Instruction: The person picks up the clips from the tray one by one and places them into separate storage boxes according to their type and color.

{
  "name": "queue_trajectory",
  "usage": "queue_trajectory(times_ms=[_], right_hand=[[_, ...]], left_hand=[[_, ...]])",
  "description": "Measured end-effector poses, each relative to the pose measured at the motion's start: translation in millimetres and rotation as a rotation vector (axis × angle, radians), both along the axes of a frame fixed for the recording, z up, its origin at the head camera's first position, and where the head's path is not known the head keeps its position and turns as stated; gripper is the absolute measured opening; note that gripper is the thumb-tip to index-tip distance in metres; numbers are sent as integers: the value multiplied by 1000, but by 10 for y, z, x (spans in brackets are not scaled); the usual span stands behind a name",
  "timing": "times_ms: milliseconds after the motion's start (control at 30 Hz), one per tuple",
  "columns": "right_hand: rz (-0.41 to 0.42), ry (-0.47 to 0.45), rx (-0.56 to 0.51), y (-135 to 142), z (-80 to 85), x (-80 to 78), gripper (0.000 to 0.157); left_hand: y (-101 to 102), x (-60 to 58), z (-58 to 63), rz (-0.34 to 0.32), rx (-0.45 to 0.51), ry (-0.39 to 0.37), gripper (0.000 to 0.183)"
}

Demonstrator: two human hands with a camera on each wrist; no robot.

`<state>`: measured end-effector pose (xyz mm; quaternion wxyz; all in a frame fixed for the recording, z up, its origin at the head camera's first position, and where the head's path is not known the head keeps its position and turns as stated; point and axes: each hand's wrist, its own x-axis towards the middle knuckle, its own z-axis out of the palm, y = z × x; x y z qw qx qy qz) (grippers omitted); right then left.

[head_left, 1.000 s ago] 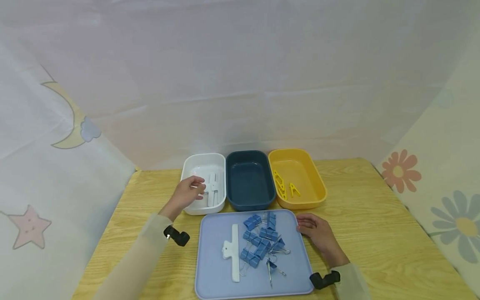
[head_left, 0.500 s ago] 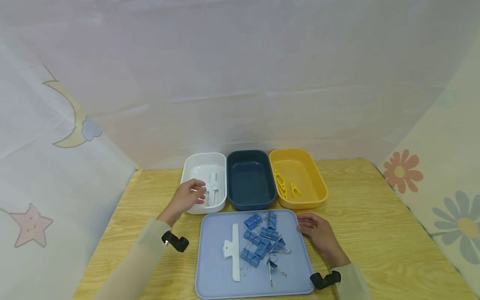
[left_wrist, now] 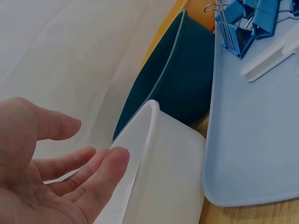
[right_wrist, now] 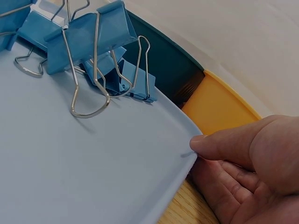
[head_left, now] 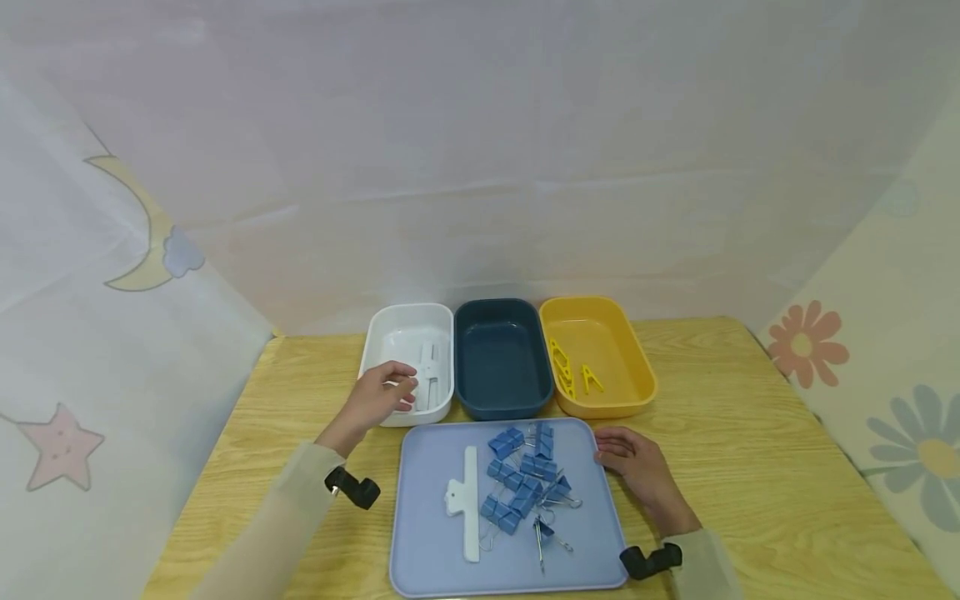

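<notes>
My left hand [head_left: 378, 396] hovers over the near left part of the white bin [head_left: 390, 315], fingers loosely bent with nothing between them. Inside that bin lie white plastic clips [head_left: 428, 371], partly hidden by the hand. At the right edge of the light blue tray [head_left: 427, 567], my right hand [head_left: 641, 471] pinches the rim near the far corner. In the right wrist view its thumb [right_wrist: 212, 145] lies on top of the rim, the fingers below and outside it. On the tray are a long white clip [head_left: 471, 504] and a cluster of several blue binder clips [head_left: 537, 467] with metal handles.
A dark teal bin [head_left: 502, 408] stands between the white bin and a yellow bin [head_left: 637, 379], behind the tray. Several yellow clips [head_left: 590, 379] lie in the yellow bin. All stand on a wooden table [head_left: 750, 467], with a cloth backdrop [head_left: 480, 167] behind.
The left hand has shifted very slightly to the right over the white bin. The right hand stays at the tray's edge, and the clips keep their places.
</notes>
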<state>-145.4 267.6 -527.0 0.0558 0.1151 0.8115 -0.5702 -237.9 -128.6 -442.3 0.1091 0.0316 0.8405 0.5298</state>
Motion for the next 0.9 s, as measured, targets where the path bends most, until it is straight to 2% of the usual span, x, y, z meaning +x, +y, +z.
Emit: queue_trajectory(times_ms=[533,900], right_hand=[[-10,-30,-1,4,21,21,41],[3,-26,6,-8,22,-11,42]], left_hand=[[-21,64,-53,-24,-7,-12,31],[-13,125,-82,-9,35,-50,32]])
